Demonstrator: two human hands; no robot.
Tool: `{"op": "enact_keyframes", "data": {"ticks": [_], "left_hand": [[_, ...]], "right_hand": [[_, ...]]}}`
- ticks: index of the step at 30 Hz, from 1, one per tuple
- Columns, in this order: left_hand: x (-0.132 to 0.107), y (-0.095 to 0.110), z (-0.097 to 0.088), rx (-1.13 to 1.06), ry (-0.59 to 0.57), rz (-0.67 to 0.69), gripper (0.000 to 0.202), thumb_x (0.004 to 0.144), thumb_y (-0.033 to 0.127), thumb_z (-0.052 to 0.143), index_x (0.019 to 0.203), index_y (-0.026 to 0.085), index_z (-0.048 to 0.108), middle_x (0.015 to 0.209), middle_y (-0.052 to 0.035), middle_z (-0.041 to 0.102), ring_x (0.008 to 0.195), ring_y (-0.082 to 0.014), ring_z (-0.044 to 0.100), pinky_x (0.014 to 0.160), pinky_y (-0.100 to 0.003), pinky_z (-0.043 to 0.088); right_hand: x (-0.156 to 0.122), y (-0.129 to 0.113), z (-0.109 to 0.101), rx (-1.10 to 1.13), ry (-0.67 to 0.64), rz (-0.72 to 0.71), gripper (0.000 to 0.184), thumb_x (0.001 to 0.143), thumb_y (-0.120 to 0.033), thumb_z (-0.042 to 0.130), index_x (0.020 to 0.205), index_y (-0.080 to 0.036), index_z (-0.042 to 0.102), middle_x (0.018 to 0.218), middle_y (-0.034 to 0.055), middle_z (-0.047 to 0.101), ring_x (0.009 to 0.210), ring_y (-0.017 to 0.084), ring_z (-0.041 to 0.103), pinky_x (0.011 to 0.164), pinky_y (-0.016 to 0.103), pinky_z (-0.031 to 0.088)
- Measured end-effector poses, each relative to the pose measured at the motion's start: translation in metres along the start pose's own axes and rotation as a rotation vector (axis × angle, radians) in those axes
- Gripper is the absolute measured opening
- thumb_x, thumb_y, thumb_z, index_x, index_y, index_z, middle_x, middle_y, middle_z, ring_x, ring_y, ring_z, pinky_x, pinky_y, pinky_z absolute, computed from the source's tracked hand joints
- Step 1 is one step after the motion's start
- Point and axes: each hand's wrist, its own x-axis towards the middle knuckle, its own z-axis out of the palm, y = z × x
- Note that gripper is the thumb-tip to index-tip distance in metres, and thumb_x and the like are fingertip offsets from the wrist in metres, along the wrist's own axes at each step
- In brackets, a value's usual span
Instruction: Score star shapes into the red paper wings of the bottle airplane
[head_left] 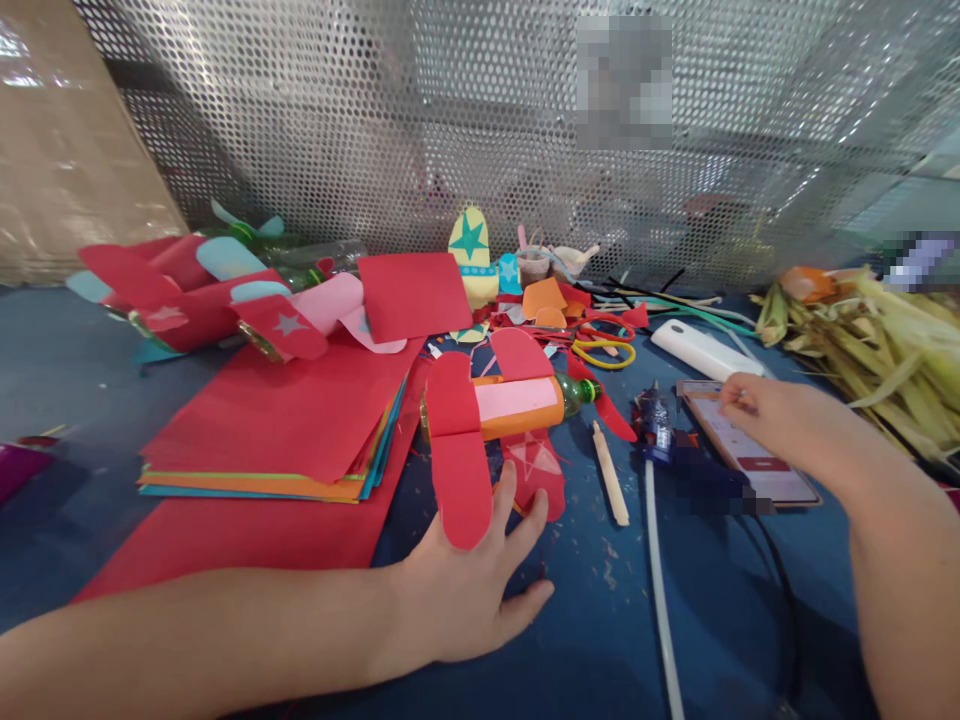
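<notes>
Left hand lies spread at a red-winged bottle; right hand is curled over a phone; blue table, perforated metal wall.

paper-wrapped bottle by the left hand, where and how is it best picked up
Probably by the bare shoulder of the bottle, from above, thumb and fingers either side. The bottle lies on its side, and this tapering part shows uncovered between the pink-and-orange wrap and green cap; the red paper flaps might bend if pinched.
</notes>
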Motion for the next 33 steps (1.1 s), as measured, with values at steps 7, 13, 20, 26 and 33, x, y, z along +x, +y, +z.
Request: {"op": "enact_keyframes", "data": {"ticks": [7,13,20,26,33], "left_hand": [[-0.001,0.0,-0.001,0.002,0.069,0.009,0.061,0.094,0.053,0.033,0.143,0.017,0.037,0.141,-0.0206,0.042,0.128,-0.0396,0.039,0.093,-0.053,0.043],[-0.002,0.0,-0.002,-0.02,0.071,-0.005,0.061,0.095,0.054,0.028,0.143,0.018,0.037,0.143,-0.0193,0.039,0.123,-0.0387,0.044,0.093,-0.052,0.043],[-0.001,0.001,-0.001,0.013,0.076,0.002,0.061,0.092,0.052,0.038,0.143,0.017,0.038,0.14,-0.0214,0.042,0.124,-0.0399,0.043,0.091,-0.052,0.044],[0.0,0.0,0.0,0.024,0.112,0.003,0.059,0.094,0.054,0.029,0.141,0.019,0.041,0.139,-0.0203,0.043,0.116,-0.0377,0.05,0.089,-0.051,0.046],[0.0,0.0,0.001,0.059,0.139,0.001,0.06,0.093,0.054,0.033,0.139,0.018,0.044,0.135,-0.0226,0.046,0.108,-0.0394,0.054,0.083,-0.053,0.048]], "right_hand": [[-0.015,-0.026,-0.01,0.368,0.225,-0.079,0.007,0.083,-0.029,0.052,0.088,-0.023,0.05,0.088,0.0072,0.071,0.07,0.021,0.062,0.062,0.029,0.039],[-0.028,-0.046,0.008,0.374,0.03,-0.426,0.027,0.082,-0.046,0.055,0.068,-0.023,0.055,0.059,0.0012,0.061,0.052,0.018,0.056,0.05,0.027,0.037],[-0.049,-0.084,0.017,0.445,-0.093,-0.505,0.013,0.079,-0.023,0.06,0.079,-0.023,0.047,0.056,-0.0038,0.058,0.052,0.017,0.058,0.05,0.026,0.037],[-0.054,-0.082,0.006,0.7,-0.259,-0.586,0.017,0.082,-0.014,0.049,0.096,-0.024,0.05,0.059,-0.0061,0.048,0.051,0.012,0.046,0.051,0.023,0.035],[-0.056,-0.083,0.008,1.651,-0.842,-0.675,0.015,0.081,-0.03,0.058,0.091,-0.019,0.06,0.071,0.0035,0.066,0.061,0.014,0.059,0.057,0.025,0.045]]}}
